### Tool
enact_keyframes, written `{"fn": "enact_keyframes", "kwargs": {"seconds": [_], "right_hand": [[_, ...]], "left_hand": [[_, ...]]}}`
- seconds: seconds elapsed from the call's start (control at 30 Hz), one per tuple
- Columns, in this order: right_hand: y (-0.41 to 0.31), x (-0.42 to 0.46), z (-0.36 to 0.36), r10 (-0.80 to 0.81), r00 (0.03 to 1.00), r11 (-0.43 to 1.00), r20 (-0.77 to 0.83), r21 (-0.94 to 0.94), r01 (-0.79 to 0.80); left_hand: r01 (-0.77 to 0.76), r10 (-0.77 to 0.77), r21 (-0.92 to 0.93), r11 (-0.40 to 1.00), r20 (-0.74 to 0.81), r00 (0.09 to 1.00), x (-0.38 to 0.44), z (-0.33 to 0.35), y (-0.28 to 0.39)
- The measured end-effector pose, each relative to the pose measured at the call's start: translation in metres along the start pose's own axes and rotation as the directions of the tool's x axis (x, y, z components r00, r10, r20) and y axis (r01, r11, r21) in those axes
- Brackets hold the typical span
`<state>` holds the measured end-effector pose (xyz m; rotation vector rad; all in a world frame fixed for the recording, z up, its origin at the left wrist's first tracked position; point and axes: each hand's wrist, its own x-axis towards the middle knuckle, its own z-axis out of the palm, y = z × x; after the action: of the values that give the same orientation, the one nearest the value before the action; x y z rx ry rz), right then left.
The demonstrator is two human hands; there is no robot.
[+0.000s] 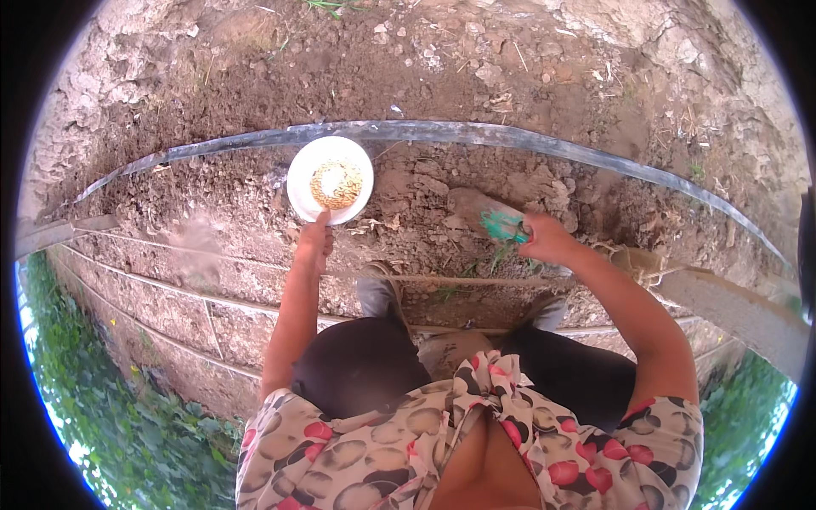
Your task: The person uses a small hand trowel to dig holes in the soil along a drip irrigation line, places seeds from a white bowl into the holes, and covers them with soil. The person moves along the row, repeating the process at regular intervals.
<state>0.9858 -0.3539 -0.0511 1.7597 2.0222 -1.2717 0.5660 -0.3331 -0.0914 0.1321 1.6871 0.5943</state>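
My left hand (317, 239) grips the near rim of a white bowl (299, 185), thumb over the edge. Yellow-orange seeds or kernels (344, 191) lie in a ring on the bowl's bottom, with a pale patch showing at the centre. To the right, my right hand (545, 239) is closed around a hand trowel with worn green paint (500, 224). Its soil-coloured blade (468, 203) points left and rests at or in the loose brown soil (421, 204); how deep the tip sits I cannot tell.
Beyond the bowl a flat dark irrigation hose (446, 132) crosses the ground. A rope (255, 260) runs under my forearms towards a wooden post (720, 306) at the right. More cords or poles (236, 306) pass behind it. Leafy plants (121, 408) grow at lower left.
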Motion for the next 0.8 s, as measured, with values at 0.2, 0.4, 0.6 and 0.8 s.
{"fn": "enact_keyframes", "kwargs": {"seconds": [0.2, 0.4, 0.6, 0.8], "right_hand": [[-0.007, -0.013, -0.032, 0.064, 0.998, 0.798, 0.0, 0.6, -0.051], [0.01, 0.028, -0.035, 0.178, 0.977, 0.852, -0.117, 0.515, -0.094], [0.053, 0.092, -0.03, 0.009, 0.978, 0.931, -0.21, 0.359, 0.069], [0.09, 0.104, -0.062, 0.263, 0.952, 0.868, -0.155, 0.468, -0.164]], "left_hand": [[-0.084, 0.078, 0.114, 0.99, 0.057, 0.995, 0.01, 0.011, 0.005], [-0.087, 0.091, 0.173, 0.981, -0.014, 0.996, 0.012, 0.013, 0.007], [-0.098, 0.106, 0.15, 0.984, -0.048, 0.993, 0.01, 0.016, 0.008], [-0.088, 0.106, 0.202, 0.976, -0.083, 0.991, 0.008, 0.021, 0.011]]}}
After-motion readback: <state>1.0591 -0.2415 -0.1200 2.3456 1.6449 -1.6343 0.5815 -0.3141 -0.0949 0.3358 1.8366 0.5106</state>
